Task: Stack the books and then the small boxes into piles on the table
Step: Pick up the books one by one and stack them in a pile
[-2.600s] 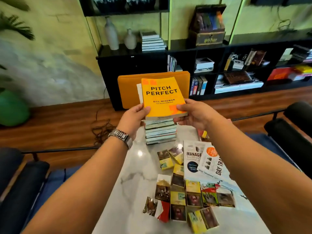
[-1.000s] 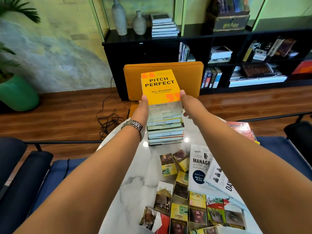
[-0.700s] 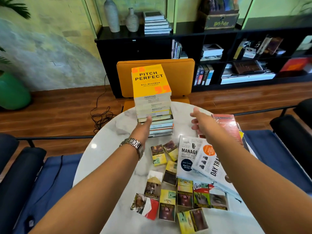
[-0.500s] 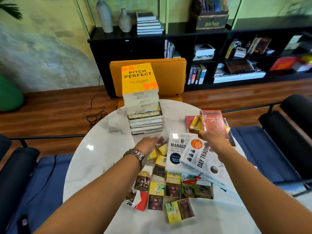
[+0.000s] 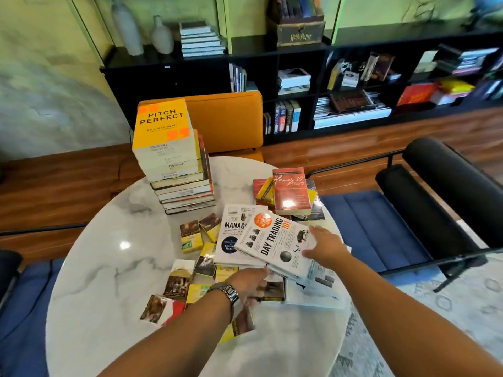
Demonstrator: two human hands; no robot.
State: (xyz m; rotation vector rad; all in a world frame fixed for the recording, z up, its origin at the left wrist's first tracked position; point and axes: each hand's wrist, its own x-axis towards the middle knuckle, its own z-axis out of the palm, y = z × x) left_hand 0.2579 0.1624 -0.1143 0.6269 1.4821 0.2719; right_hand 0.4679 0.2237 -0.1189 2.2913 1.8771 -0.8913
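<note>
A tall pile of books (image 5: 181, 186) topped by the yellow "Pitch Perfect" book (image 5: 162, 123) stands at the far left of the white marble table (image 5: 109, 268). My right hand (image 5: 325, 247) grips the right edge of the white "Day Trading 101" book (image 5: 272, 244), thumb on its cover. My left hand (image 5: 249, 285) holds that book's near corner, fingers partly hidden beneath it. The book lies tilted over a white "Management" book (image 5: 231, 235). A red "Henry VI" book (image 5: 290, 191) sits on other loose books behind. Several small yellow boxes (image 5: 192, 236) lie scattered flat near my left hand.
An orange chair (image 5: 226, 121) stands behind the table. A black-armed chair with a blue cushion (image 5: 367, 221) is at the right, another blue seat (image 5: 24, 308) at the left. A black bookshelf (image 5: 340, 85) lines the far wall.
Both hands let go of the book pile, leaving "Pitch Perfect" on top. They drew back toward me and took hold of the "Day Trading 101" book.
</note>
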